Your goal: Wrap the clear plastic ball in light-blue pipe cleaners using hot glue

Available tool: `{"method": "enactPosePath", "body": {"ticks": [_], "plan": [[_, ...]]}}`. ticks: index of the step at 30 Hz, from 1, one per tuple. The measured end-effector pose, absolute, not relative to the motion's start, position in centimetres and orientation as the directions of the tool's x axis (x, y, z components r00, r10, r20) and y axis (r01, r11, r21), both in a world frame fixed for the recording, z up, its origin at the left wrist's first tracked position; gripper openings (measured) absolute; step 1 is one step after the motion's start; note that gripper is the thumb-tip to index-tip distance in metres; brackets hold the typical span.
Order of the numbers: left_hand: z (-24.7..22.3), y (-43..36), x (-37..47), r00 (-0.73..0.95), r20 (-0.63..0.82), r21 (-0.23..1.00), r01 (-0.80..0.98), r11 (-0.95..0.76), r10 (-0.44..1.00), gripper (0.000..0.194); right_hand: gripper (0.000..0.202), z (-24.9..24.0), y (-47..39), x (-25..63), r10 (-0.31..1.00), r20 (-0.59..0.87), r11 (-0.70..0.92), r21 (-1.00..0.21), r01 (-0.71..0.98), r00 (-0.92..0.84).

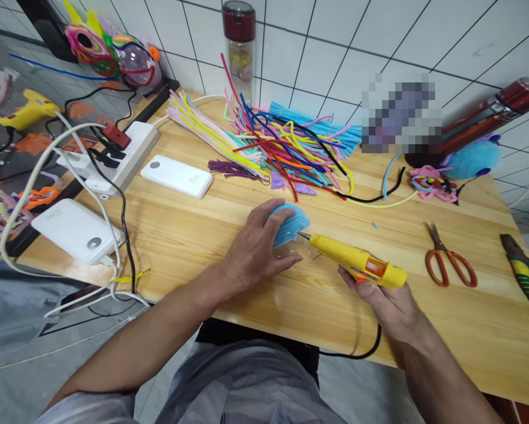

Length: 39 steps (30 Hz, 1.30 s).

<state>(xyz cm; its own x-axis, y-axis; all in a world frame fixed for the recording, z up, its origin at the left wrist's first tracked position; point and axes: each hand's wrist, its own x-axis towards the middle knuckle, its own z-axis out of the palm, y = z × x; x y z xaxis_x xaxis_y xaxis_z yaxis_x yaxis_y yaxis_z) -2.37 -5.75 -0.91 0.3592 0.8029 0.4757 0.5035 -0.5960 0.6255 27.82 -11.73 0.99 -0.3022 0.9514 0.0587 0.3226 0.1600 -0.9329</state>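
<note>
My left hand [251,247] curls its fingers and thumb around a see-through ball whose upper part is covered with blue pipe cleaners [292,222]. The ball's lower part is bare and rests at the tabletop. In my right hand [390,306] is a yellow hot glue gun [344,254], held by its handle. The gun's metal nozzle points left, close to the ball's right side; whether it touches cannot be made out. A black cord runs from the gun down over the table's front edge.
Colourful pipe cleaners [286,147] lie heaped at the back. Orange-handled scissors [449,262] and pliers [527,277] lie to the right. White power banks [176,175], a power strip [129,154] and loose cables crowd the left. A red-lidded bottle [239,50] stands by the tiled wall.
</note>
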Motion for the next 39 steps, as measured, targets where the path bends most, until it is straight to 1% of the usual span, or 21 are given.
{"method": "enactPosePath", "body": {"ticks": [4,11,17,24,39], "plan": [[-0.96,-5.71,-2.36,0.361,0.484,0.623,0.497,-0.603,0.797,0.087,0.042,1.12,-11.80,27.77,0.949,0.051,0.155,-0.934,0.322,-0.311],[-0.76,-5.71,-2.50,0.370,0.452,0.647,0.490,-0.584,0.812,0.085,0.039,0.82,-11.86,28.16,0.949,0.042,0.147,-0.936,0.321,-0.312],[-0.92,-5.69,-2.47,0.366,0.469,0.637,0.490,-0.595,0.804,0.087,0.042,0.94,-11.86,27.97,0.952,0.046,0.148,-0.934,0.326,-0.301],[-0.89,-5.70,-2.51,0.373,0.463,0.634,0.495,-0.594,0.804,0.085,0.040,1.24,-11.77,27.81,0.944,0.042,0.156,-0.931,0.330,-0.327],[-0.79,-5.77,-2.46,0.362,0.455,0.654,0.485,-0.581,0.814,0.085,0.046,1.42,-11.69,27.70,0.959,0.033,0.134,-0.929,0.346,-0.282]]}}
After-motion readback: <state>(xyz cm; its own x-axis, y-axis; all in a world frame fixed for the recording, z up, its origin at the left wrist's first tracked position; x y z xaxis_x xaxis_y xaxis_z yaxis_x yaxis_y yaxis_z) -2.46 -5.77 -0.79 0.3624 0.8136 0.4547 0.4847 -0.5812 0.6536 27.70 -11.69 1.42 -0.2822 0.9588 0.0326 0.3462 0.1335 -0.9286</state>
